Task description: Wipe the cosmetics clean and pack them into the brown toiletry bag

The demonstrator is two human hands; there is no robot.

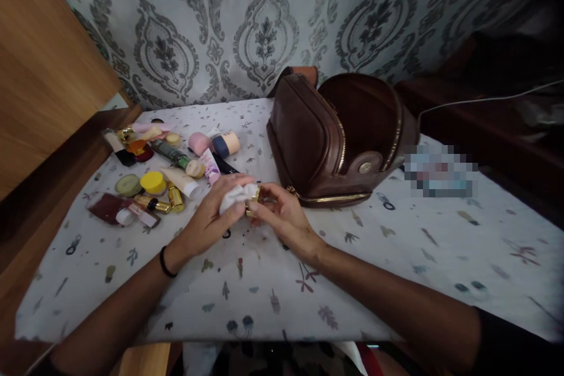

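My left hand (215, 210), with a black band at its wrist, is closed around a crumpled white cloth (235, 197). The fingers of my right hand (286, 215) pinch a small gold item (255, 195) against the cloth's right side. Both hands meet over the middle of the patterned white tablecloth (264, 288). Just behind my right hand stands a brown leather bag (308, 135), its zipped top open. To the left of my hands lie several cosmetics, among them a yellow-lidded jar (153, 183), a white-capped tube (183, 182) and a gold bottle (175, 197).
A pink item (200, 144) and a blue-and-peach jar (226, 144) lie behind my left hand. A blurred-out flat item (440, 171) is right of the bag. Wooden furniture (53, 53) borders the left, patterned wallpaper the back. A thin white cable (493, 96) runs at the right.
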